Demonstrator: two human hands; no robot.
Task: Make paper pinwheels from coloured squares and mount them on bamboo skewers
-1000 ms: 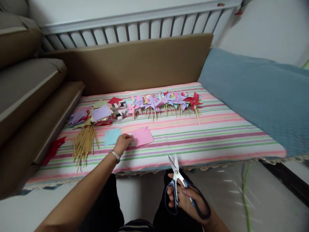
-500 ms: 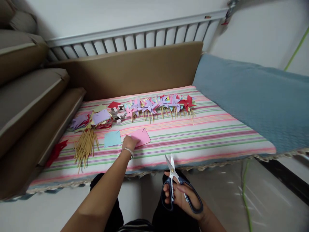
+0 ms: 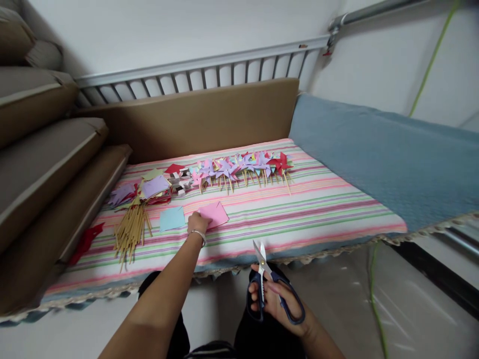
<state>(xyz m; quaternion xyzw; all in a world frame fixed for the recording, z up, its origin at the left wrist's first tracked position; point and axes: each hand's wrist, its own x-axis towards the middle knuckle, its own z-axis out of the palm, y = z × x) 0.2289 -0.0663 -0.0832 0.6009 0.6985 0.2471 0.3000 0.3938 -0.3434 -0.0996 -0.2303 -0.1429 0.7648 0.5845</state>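
My left hand (image 3: 197,223) reaches onto the striped cloth (image 3: 299,209) and rests its closed fingers on the near left corner of a pink paper square (image 3: 214,213). A light blue paper square (image 3: 172,218) lies just left of that hand. Low in the view, over my lap, my right hand (image 3: 276,299) grips dark-handled scissors (image 3: 266,283) whose blades point up and stand slightly apart. Beyond the squares a row of paper pinwheels on sticks (image 3: 239,167) runs across the cloth.
A bundle of wooden sticks (image 3: 130,230) and a stack of coloured paper squares (image 3: 149,188) lie at the left. Brown cushions (image 3: 45,169) rise on the left, a cardboard sheet (image 3: 198,117) stands behind, a blue blanket (image 3: 381,154) covers the right. Red paper scrap (image 3: 86,238) lies by the cushions.
My left hand has shifted right onto the pink square's corner. The view has tilted up and the right hand with the scissors sits a little further left.
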